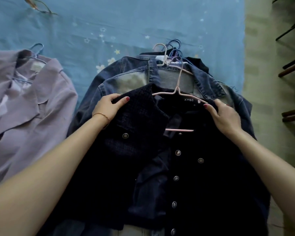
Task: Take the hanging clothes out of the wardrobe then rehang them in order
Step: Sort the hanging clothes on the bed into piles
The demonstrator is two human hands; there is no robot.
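The dark jacket (186,167) lies face up on top of a pile of denim jackets (123,77), on the blue bedsheet (126,23). A pink hanger (177,92) sits inside its collar. The left hand (107,108) pinches the left shoulder of the dark jacket between thumb and curled fingers. The right hand (225,116) grips the right shoulder the same way. A lilac coat (24,103) on a blue hanger (37,50) lies well apart to the left.
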